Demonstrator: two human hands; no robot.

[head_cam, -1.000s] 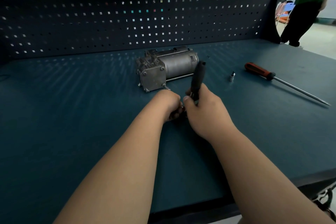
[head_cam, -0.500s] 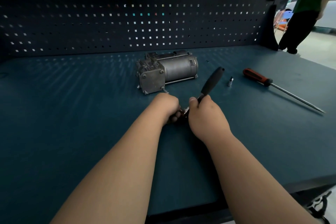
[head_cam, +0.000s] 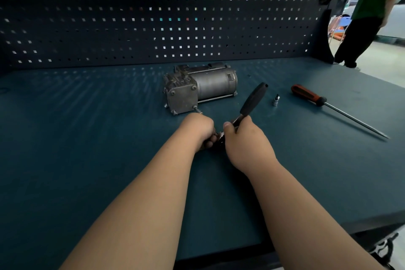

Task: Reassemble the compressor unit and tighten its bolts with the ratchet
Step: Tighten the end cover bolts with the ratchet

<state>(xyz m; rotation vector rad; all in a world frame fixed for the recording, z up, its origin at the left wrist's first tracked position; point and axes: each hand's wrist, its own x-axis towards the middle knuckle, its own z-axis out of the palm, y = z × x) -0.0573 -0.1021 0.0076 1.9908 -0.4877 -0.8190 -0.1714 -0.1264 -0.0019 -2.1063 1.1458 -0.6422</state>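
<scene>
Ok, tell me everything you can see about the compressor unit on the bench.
The compressor unit is dull grey metal, lying on its side on the blue-green bench. Its right part is a cylinder; at left a blocky cast head ends in a square plate facing the camera. Bolt heads sit at the plate's corners; the lower right bolt sticks out, not driven home. A thin rod runs along the cylinder's lower side. The left hand is just in front; contact unclear.

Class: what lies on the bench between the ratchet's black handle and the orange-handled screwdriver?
A small metal socket, upright, apart from ratchet and screwdriver; head view shows it.
</scene>
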